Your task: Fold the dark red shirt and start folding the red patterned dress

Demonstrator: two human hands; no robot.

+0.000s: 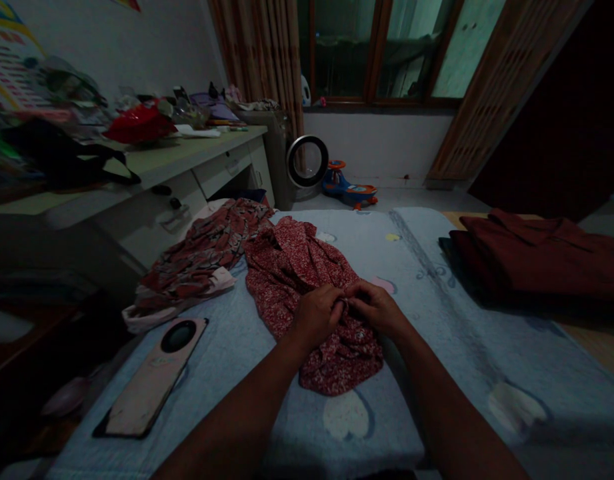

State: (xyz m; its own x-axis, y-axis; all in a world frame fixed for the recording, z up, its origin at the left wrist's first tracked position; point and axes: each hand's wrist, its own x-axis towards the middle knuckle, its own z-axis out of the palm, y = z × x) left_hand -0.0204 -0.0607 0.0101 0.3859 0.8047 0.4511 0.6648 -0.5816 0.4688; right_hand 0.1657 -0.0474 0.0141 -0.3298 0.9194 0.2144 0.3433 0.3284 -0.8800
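Note:
A crumpled red garment with a small white print (297,267) lies in the middle of the light blue bed sheet (437,333). Both of my hands rest on its near part, fingertips meeting. My left hand (317,313) is closed in a pinch on the fabric. My right hand (374,307) is closed the same way, touching the left, gripping the same spot of cloth. What exactly sits between the fingertips is too small to make out.
A second patterned red garment (197,260) lies to the left. A pink phone (151,377) lies face down at the bed's left edge. Folded dark red clothes (537,257) sit at the right. A cluttered desk (187,160) stands left; a fan (307,161) and toy car (349,187) are on the floor.

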